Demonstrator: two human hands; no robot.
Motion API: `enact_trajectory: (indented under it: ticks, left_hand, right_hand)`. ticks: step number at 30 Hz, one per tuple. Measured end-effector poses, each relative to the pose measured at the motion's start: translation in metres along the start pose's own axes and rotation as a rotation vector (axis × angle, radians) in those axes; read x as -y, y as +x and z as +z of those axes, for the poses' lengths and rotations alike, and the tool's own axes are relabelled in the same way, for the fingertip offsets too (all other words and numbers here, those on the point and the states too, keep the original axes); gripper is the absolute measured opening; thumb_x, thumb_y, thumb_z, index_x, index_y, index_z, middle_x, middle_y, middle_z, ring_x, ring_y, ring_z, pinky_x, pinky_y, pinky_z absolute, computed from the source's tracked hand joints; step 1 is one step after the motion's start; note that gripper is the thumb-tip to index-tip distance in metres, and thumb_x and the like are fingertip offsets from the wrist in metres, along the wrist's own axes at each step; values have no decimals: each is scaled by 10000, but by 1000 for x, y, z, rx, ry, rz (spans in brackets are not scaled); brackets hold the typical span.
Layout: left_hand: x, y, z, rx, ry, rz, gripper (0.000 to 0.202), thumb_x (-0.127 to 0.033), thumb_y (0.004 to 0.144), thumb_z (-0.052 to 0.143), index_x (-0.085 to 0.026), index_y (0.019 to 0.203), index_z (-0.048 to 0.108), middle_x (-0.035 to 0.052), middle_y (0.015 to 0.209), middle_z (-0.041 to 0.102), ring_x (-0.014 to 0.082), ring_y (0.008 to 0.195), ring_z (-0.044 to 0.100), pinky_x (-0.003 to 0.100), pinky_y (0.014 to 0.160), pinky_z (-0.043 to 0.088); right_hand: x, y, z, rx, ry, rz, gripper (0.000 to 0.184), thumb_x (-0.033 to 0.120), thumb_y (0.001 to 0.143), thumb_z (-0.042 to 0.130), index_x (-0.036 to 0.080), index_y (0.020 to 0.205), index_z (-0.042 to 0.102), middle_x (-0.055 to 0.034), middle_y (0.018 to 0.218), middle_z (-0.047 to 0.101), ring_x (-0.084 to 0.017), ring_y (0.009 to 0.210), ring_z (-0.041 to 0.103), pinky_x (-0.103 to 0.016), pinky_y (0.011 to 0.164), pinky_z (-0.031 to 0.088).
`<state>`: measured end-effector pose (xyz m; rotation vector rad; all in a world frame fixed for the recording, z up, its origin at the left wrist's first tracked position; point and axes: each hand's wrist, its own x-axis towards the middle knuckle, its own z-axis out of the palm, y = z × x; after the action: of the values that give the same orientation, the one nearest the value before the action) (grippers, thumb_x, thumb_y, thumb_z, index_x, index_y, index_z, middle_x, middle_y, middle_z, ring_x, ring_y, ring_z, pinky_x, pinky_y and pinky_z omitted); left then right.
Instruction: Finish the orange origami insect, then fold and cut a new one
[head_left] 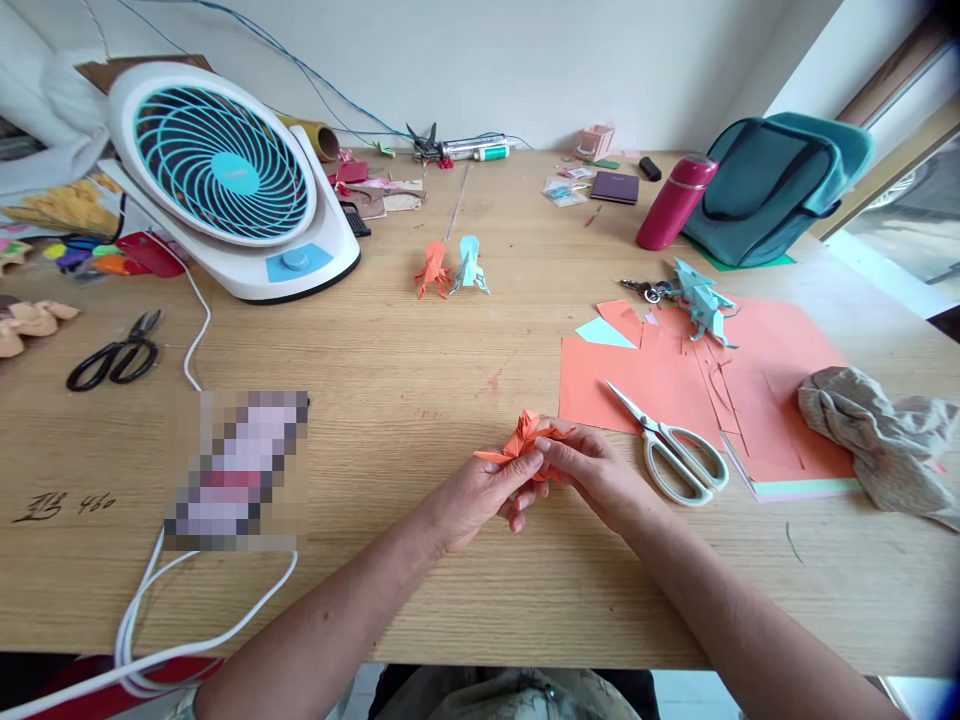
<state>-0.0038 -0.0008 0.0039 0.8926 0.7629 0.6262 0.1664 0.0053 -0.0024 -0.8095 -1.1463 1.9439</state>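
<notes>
Between my two hands is an orange origami figure [524,433] with several thin pointed limbs, held just above the front part of the table. My left hand [486,492] pinches it from the left, thumb on top. From the right, my right hand [592,468] grips it with thumb and fingers, the thumbs nearly meeting. Part of the paper is hidden behind the fingers. White-handled scissors [679,455] lie partly open just right of my right hand, over a sheet of orange paper [600,385].
A finished orange figure [433,268] and a pale blue one [469,265] stand mid-table. A blue-green figure [703,300] rests on the papers beside keys. A white fan [330,235], black scissors [116,358], a pink bottle [677,200], a teal bag [765,190] and a cloth [877,430] surround the workspace.
</notes>
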Motion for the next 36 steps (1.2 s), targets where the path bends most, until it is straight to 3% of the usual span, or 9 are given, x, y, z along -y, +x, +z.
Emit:
enact_trajectory:
  ticks: [5,9,11,14,20,25,28,33,36]
  left_hand:
    - [-1,1,-5,21,367,9,395,-558,864,641,-163,868,647,-23,641,542,88,498,476,212,456,419]
    - [-4,1,-9,-219,577,195,208,-374,835,707,-180,902,670,16,794,670,142,697,613,237,621,501]
    - [-6,1,-8,-339,631,314,158,-319,833,708,-191,912,660,30,869,696,163,782,645,245,675,523]
    - [-7,0,-3,-421,668,417,109,-258,854,681,-210,946,648,34,939,709,163,818,671,229,660,534]
    - [-4,0,3,-459,560,422,130,-236,866,660,-207,987,621,23,860,699,139,718,665,211,586,534]
    - [-4,3,-2,-502,250,404,240,-298,813,737,-194,928,554,-12,854,649,86,580,587,221,522,540]
    - [-6,4,-4,-509,127,399,296,-304,789,771,-194,902,520,-38,775,637,71,545,568,207,527,515]
    - [-4,4,-2,-458,62,356,308,-319,779,789,-186,847,519,-36,715,630,78,567,579,197,542,498]
    - [0,5,0,-439,80,333,306,-365,785,782,-177,841,547,-7,804,651,87,613,601,196,528,505]
  right_hand:
    - [1,2,0,-112,-66,-41,290,479,894,677,195,860,630,-1,703,680,-156,598,662,-268,567,449]
    - [4,4,-3,-334,-130,-118,321,498,802,760,194,797,655,-10,777,689,-154,730,627,-295,723,484]
    - [6,5,-5,-362,-154,-119,330,510,791,764,197,800,660,-8,787,681,-155,750,604,-299,747,470]
    - [6,4,-6,-346,-163,-100,330,509,793,764,194,822,667,-4,793,661,-149,756,577,-293,749,445]
    - [4,1,-5,-301,-142,-94,309,499,823,749,195,847,693,-12,811,655,-152,784,570,-293,768,447]
    - [3,-2,-8,-178,20,-159,425,624,883,625,234,1018,728,-46,1004,668,-162,862,593,-313,832,488]
    - [5,-2,-3,-127,-98,-151,441,538,806,762,258,1141,696,-36,978,669,-179,894,605,-321,849,493]
    - [5,3,10,-184,-124,-165,262,463,790,792,248,892,681,3,815,653,-172,779,609,-328,786,503]
    - [1,6,10,-266,-130,-179,288,471,764,808,233,794,650,13,759,632,-162,732,589,-317,749,498]
